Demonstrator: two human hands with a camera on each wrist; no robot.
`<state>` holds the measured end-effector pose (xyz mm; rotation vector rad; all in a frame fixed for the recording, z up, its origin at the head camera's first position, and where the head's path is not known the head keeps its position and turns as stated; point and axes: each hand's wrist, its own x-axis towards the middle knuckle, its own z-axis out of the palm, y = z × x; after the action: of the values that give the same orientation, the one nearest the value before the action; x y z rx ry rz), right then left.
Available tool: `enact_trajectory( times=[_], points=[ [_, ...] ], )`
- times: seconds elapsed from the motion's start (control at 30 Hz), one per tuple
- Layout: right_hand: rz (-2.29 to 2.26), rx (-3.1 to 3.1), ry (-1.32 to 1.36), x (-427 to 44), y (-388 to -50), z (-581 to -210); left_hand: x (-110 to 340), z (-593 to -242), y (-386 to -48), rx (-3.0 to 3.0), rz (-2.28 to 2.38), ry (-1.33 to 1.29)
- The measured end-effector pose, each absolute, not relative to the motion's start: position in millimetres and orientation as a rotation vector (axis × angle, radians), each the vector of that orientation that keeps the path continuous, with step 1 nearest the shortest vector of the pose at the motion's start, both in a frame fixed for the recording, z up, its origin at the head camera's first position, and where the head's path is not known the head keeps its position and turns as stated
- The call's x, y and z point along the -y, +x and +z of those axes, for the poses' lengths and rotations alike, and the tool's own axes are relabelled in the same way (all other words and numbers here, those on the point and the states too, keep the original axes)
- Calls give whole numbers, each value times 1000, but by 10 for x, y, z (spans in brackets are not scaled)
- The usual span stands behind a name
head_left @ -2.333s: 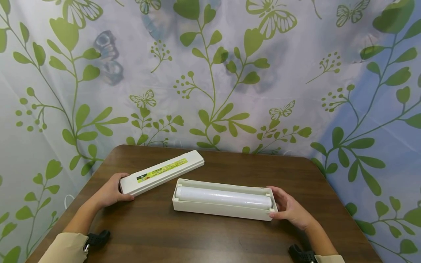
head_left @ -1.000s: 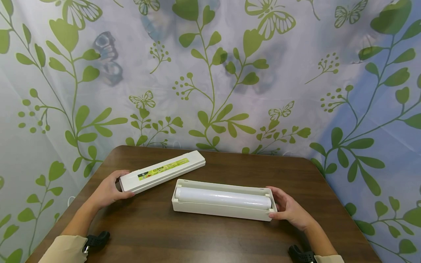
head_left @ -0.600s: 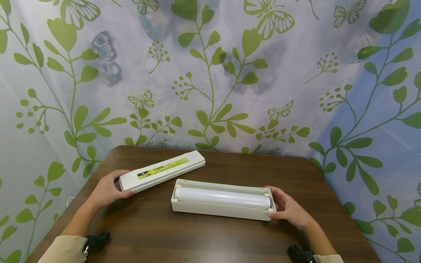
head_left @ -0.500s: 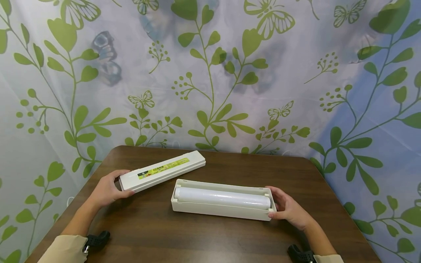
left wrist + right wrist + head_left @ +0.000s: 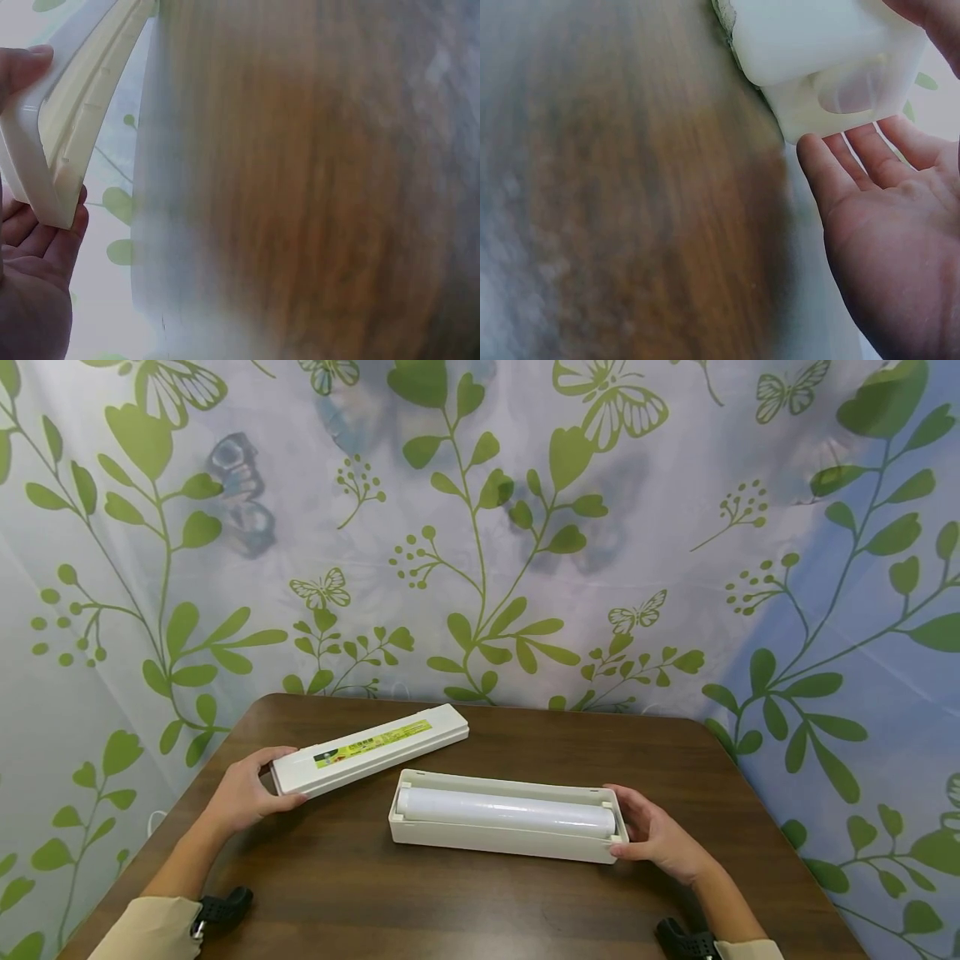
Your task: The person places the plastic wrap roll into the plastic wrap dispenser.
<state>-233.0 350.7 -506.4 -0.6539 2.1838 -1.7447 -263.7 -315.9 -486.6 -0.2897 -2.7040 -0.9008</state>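
A long white lid (image 5: 405,747) with a yellow-green label lies at a slant on the left of the table. My left hand (image 5: 246,793) grips its near end between thumb and fingers. The left wrist view shows the hollow inner side of the lid (image 5: 90,112). To its right, an open white cling film box (image 5: 495,845) sits on the table. A roll of cling film (image 5: 506,810) lies lengthwise inside. My right hand (image 5: 663,839) holds the box's right end, thumb at the front corner. In the right wrist view, fingertips meet the box's end (image 5: 810,37).
The brown wooden table (image 5: 450,902) has rounded far corners. Behind it hangs a pale curtain (image 5: 480,527) printed with green leaves and butterflies. A black strap (image 5: 225,906) sits on the left wrist and another black strap (image 5: 686,939) on the right.
My left hand has shifted slightly at the lid's end since the earliest frame. The lid, the box and my right hand stay almost where they were, with a slight drift of the view.
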Motion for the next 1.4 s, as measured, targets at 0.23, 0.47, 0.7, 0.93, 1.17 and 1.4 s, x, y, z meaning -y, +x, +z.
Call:
enact_trajectory(
  times=[0.23, 0.47, 0.7, 0.93, 1.17, 1.4],
  points=[
    [-1742, -2175, -644, -3498, -2324, -5043, 3155, -4891, -2637, 2653, -998, -311],
    [-1720, -2171, -647, -3504, -2322, -5034, 3138, -4879, -2646, 2620, -1064, -330],
    [-1701, -2167, -640, -3531, -2361, -5029, 3126, -4865, -2654, 2600, -1092, -340],
    [-1686, -2173, -696, -3524, -2425, -4972, 3101, -4829, -2641, 2565, -1128, -361],
    [-1634, -2253, -739, -3486, -2480, -4871, 3053, -4799, -2629, 2555, -1153, -380],
    [-1593, -2317, -730, -3454, -2530, -4766, 3002, -4780, -2638, 2556, -1152, -407]
  ],
)
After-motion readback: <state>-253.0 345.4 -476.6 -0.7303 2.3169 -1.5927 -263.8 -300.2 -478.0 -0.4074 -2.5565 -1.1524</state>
